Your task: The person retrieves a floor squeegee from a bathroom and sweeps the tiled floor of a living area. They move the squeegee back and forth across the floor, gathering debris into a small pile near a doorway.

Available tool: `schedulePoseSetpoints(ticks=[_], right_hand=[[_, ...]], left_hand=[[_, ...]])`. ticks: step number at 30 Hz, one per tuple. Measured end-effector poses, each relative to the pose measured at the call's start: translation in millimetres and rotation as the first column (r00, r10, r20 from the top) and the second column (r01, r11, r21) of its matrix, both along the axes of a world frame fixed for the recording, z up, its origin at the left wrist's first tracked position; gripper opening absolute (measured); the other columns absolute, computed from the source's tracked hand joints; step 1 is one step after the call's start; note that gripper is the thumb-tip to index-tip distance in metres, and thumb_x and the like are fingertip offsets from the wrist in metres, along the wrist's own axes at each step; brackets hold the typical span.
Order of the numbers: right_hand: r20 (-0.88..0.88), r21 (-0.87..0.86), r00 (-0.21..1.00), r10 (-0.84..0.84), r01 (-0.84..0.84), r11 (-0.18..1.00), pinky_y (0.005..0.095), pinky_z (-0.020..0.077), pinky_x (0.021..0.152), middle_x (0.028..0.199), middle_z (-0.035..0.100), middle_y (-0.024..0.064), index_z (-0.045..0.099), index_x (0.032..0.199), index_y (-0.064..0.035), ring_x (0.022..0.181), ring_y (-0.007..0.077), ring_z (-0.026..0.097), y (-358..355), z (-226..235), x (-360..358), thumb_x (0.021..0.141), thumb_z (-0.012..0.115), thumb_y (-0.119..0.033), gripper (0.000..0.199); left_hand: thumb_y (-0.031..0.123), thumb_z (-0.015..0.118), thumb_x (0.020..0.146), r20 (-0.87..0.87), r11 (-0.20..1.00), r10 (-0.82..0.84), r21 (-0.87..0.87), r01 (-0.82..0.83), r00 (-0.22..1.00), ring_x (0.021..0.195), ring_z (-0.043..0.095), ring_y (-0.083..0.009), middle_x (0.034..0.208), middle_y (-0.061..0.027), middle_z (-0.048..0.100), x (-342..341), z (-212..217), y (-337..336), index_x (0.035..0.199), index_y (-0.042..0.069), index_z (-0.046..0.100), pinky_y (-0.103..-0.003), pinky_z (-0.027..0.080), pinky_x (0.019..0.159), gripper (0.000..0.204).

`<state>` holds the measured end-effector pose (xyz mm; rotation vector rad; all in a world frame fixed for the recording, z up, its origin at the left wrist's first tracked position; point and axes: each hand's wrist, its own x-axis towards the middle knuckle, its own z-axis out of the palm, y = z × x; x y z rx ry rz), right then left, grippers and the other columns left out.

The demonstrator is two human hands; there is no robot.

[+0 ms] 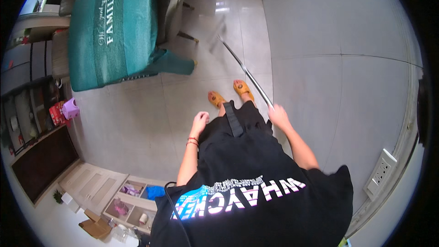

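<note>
My right hand [278, 116] is wrapped round the upper end of a long metal mop handle. The mop [247, 72] slants away from me over the floor, past my feet. Its flat grey head, blurred by motion, is on the tiles between the chair and the grey wall. My left hand [200, 120], with red bands at the wrist, hangs beside my dark clothing. Its fingers are curled in loosely, and I see nothing in them.
A table [107, 41] under a green cloth stands ahead on the left, with a chair [176, 7] at its right side. The grey wall [311, 87] runs along my right, with a socket strip [381, 173]. Open shelves [132, 201] stand at lower left.
</note>
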<state>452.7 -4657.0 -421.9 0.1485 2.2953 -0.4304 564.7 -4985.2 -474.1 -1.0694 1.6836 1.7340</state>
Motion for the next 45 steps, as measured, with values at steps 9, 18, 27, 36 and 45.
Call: schedulePoseSetpoints(ticks=[9,18,27,36,45], right_hand=[[0.331,-0.012,0.93,-0.16,0.174,0.985,0.039,0.046,0.069,0.087,0.058,0.0209,0.059,0.088,0.0002,0.08,0.0297,0.058,-120.3,-45.2,-156.2,0.081,0.036,-0.037,0.044],[0.136,-0.039,0.982,-0.131,0.138,0.99,0.0359,0.0434,0.043,0.054,0.054,0.0168,0.053,0.07,0.0086,0.044,0.0247,0.054,-42.5,-25.5,-167.2,0.082,0.038,-0.039,0.051],[0.011,-0.093,0.987,0.158,-0.157,0.983,0.0418,0.0391,0.083,0.102,0.053,0.0214,0.056,0.095,0.0001,0.098,0.0354,0.049,-186.3,-51.6,-362.1,0.082,0.032,-0.032,0.042],[0.158,-0.07,0.987,-0.032,0.044,0.997,0.0404,0.0427,0.078,0.099,0.055,0.0205,0.053,0.101,-0.0016,0.091,0.0333,0.054,-217.1,-108.2,-421.5,0.085,0.026,-0.034,0.045],[0.239,-0.096,0.967,0.093,-0.072,0.993,0.0364,0.0438,0.081,0.108,0.05,0.0176,0.054,0.1,0.0005,0.097,0.0291,0.053,-288.5,-63.1,-431.0,0.076,0.047,-0.018,0.031]], left_hand=[[0.027,0.05,0.08,0.124,0.999,-0.031,0.026,0.028,0.992,0.065,0.052,-0.0085,0.078,-0.0031,0.056,59.2,-11.9,-29.2,0.092,0.007,0.052,-0.02,0.038,0.05,0.023],[0.028,0.049,0.078,0.28,0.992,0.112,0.029,-0.125,0.953,0.054,0.048,-0.0098,0.076,-0.0025,0.055,17.2,-50.7,-45.4,0.091,0.007,0.051,-0.022,0.036,0.042,0.024],[0.026,0.048,0.08,0.173,0.983,0.18,-0.077,-0.169,0.968,0.067,0.052,-0.0106,0.079,-0.0041,0.057,-147.3,-53.6,-72.5,0.096,0.007,0.052,-0.024,0.039,0.051,0.025],[0.02,0.049,0.079,0.045,0.932,-0.231,-0.277,0.234,0.972,0.078,0.054,-0.0144,0.082,-0.0069,0.059,-301.7,34.2,-37.6,0.089,0.003,0.055,-0.026,0.041,0.071,0.021],[0.017,0.05,0.08,0.131,0.977,-0.174,-0.099,0.187,0.976,0.063,0.046,-0.007,0.072,-0.0002,0.053,-316.7,-1.4,-61.6,0.09,0.001,0.053,-0.02,0.039,0.06,0.019]])
